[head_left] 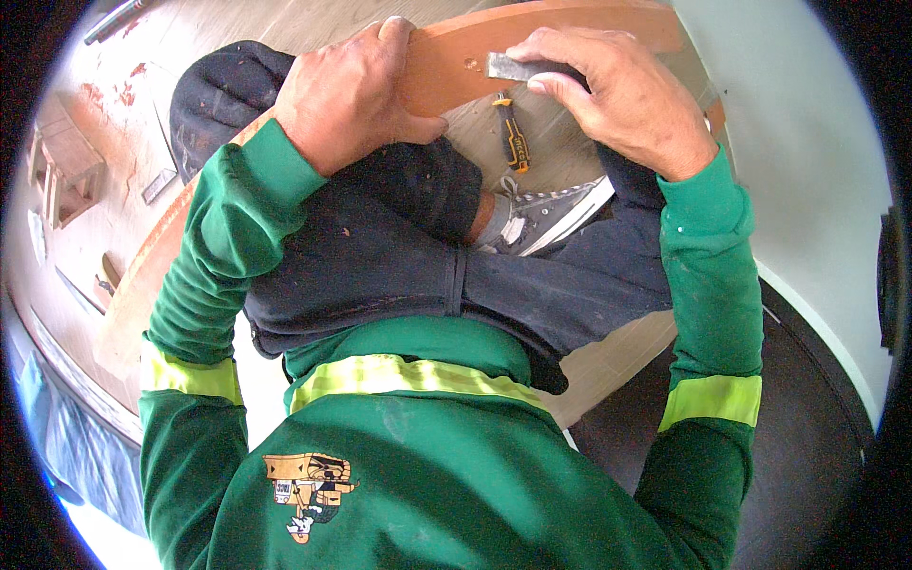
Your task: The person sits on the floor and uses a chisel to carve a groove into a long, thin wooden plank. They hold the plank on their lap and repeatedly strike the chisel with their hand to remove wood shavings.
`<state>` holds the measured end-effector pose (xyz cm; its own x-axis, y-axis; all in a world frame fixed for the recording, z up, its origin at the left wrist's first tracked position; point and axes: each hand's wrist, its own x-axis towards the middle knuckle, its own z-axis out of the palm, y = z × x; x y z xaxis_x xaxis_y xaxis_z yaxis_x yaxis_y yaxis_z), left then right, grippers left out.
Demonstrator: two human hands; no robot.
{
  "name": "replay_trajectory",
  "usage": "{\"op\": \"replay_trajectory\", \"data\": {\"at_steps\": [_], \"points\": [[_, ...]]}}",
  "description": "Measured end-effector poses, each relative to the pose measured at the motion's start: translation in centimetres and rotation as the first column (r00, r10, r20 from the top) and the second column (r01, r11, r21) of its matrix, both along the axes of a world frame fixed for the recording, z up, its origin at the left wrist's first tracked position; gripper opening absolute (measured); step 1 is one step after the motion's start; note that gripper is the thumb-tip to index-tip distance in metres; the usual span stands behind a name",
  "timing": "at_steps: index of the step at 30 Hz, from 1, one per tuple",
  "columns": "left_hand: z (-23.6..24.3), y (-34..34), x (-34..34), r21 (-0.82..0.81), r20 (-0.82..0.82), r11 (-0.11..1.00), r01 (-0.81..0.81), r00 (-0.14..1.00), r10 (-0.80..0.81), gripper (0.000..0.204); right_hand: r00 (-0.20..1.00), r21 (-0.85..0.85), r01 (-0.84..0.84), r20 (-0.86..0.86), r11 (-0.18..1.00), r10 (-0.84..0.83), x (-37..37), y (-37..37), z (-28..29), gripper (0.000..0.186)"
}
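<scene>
A long orange-brown wooden board (446, 47) lies across in front of me, over my raised leg. My left hand (347, 90) is closed over the board, with the thumb along its near edge. In my right hand (617, 95) is a small grey block (513, 66) with a dark side, pinched between thumb and fingers; its end rests on or just above the board. Beside that end the board has a small round mark or hole (471, 65). Below the board, a black-and-yellow tool handle (511, 133), like a screwdriver's, lies on the floor near my shoe.
A small wooden frame or stool (71, 166) stands on the floor at the far left, near reddish stains (123, 93). A metal tube (114, 21) lies at the upper left. Blue plastic sheeting (66, 427) is at the lower left. A pale wall (807, 142) rises close on the right.
</scene>
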<state>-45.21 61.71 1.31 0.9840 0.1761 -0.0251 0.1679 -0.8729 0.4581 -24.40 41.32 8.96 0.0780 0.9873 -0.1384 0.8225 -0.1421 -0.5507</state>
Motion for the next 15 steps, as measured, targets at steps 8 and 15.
{"op": "replay_trajectory", "data": {"at_steps": [8, 15], "points": [[0.1, -0.6, -0.3, 0.012, 0.051, 1.000, -0.006, 0.999, 0.005, 0.085, 0.997, -0.080, -0.072, 0.010, 0.994, 0.073, 0.4, 0.8, -0.7, 0.026], [-0.6, -0.4, -0.4, 0.026, 0.069, 1.000, -0.001, 0.998, -0.001, 0.085, 0.990, -0.178, -0.108, 0.068, 0.978, 0.122, 0.5, 1.6, 0.6, 0.025]]}}
